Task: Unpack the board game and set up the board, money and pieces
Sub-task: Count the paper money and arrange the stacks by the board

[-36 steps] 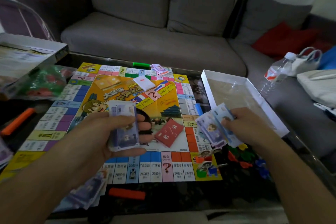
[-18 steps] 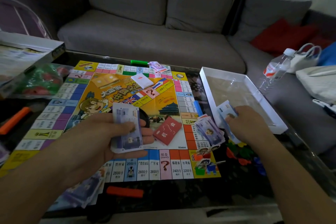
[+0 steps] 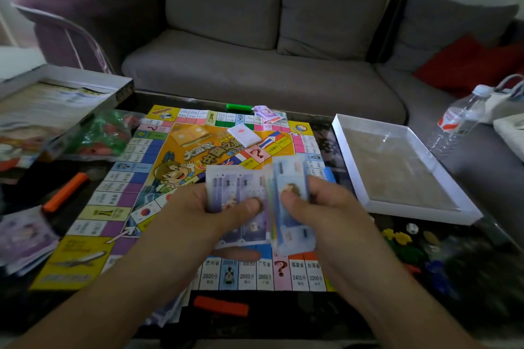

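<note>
My left hand [image 3: 198, 212] grips a stack of purple play money [image 3: 238, 193], with the thumb pressed on top of the notes. My right hand [image 3: 326, 212] pinches a second bundle of bluish notes [image 3: 292, 187], and its edge touches the purple stack. Both bundles are over the near half of the game board [image 3: 170, 156], which lies flat and open on the dark glass table [image 3: 354, 314]. On the far part of the board lies a small white card deck [image 3: 243, 134], and some more notes [image 3: 266, 112] lie at the far edge beside a green bar [image 3: 239, 106]. An orange bar [image 3: 221, 306] lies just in front of the board. To the right stands the empty white box tray [image 3: 351, 178], and near it lie small coloured pieces [image 3: 397, 238] and a white die [image 3: 412, 228].
</note>
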A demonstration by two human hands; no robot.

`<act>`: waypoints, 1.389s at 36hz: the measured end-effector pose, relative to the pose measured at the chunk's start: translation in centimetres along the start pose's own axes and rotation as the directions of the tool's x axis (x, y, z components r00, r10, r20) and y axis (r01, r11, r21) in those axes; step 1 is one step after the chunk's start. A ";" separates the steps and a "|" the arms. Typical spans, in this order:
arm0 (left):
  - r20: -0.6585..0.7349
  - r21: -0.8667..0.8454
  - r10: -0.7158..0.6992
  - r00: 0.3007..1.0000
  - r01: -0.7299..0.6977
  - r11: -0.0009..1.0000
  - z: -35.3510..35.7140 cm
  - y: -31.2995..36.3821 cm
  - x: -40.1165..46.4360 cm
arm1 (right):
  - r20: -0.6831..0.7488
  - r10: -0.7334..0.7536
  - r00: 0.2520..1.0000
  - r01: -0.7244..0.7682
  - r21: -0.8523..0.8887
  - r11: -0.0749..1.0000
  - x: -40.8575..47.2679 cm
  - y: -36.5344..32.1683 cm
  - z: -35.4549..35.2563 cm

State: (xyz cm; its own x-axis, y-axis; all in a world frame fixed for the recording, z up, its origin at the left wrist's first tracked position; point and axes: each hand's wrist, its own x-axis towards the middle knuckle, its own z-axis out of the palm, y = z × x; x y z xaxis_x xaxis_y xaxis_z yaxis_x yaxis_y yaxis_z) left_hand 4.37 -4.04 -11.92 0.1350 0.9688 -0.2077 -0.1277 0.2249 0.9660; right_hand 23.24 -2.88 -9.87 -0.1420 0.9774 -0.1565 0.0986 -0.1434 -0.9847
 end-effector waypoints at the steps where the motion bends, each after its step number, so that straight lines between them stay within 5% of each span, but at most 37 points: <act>1: 0.004 0.002 -0.001 1.000 0.001 1.000 -0.1 0.0 0.0 | -0.001 -0.011 1.000 0.011 -0.016 1.000 0.0 0.2 0.4; 13: 0.032 -0.199 -0.098 0.995 0.103 0.975 -1.4 1.2 -0.7 | -0.072 -0.036 0.997 0.030 -0.084 0.996 0.8 0.6 2.1; 22: -0.136 -0.056 -0.063 0.989 0.056 0.997 -1.9 1.1 -0.8 | -0.085 -0.058 0.995 0.048 -0.109 0.993 0.9 1.1 3.1; 50: -0.173 0.011 -0.035 0.984 0.038 0.999 -2.5 1.0 -0.5 | -0.063 -0.087 0.994 0.077 -0.142 0.987 1.2 1.7 3.0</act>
State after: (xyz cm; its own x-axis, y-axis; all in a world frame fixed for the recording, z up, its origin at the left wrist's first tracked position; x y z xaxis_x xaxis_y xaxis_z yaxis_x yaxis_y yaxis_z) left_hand 1.77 -4.00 -11.23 -0.0331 0.9637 -0.2651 -0.1115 0.2600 0.9591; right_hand 20.31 -2.41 -12.00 -0.0876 0.9940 -0.0654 0.2260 -0.0441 -0.9731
